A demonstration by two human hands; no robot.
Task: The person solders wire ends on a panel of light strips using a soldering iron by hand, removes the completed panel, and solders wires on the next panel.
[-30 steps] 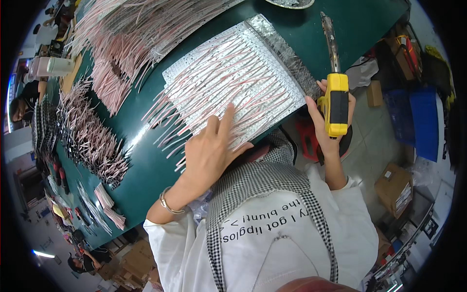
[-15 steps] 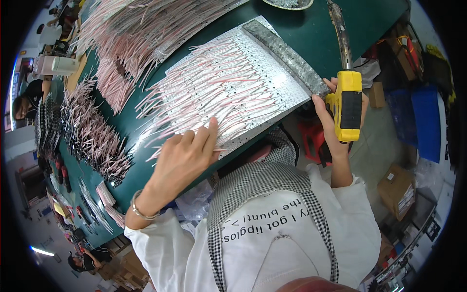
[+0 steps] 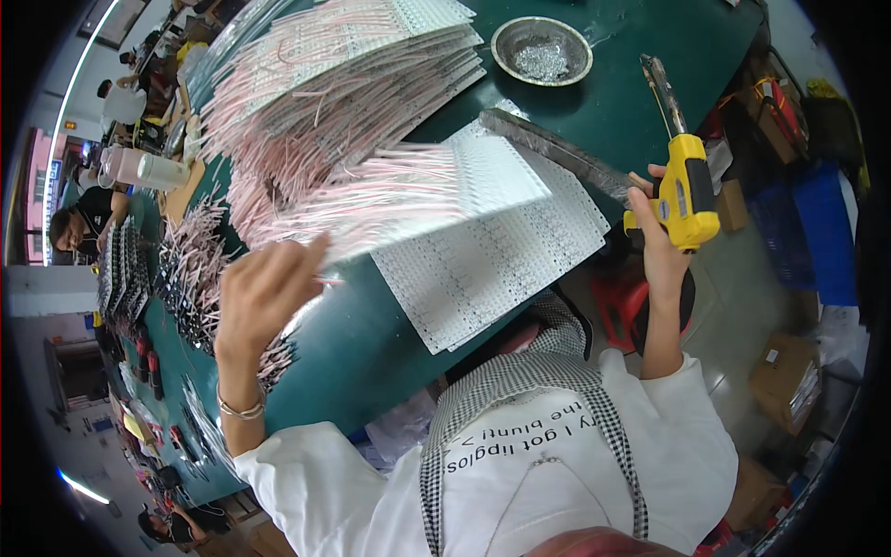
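The left hand (image 3: pixel 264 288) grips a blurred sheet (image 3: pixel 390 200) of pink wires, lifted off the white panel (image 3: pixel 492 251) on the green table (image 3: pixel 371 343). The right hand (image 3: pixel 654 246) clasps a yellow tool (image 3: pixel 685 190) — beyond, a metal bowl (image 3: pixel 541 48).

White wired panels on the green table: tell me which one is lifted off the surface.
The panel that the left hand holds by its near edge, blurred and raised. The white sheet beneath lies flat; the stack lies farther back.
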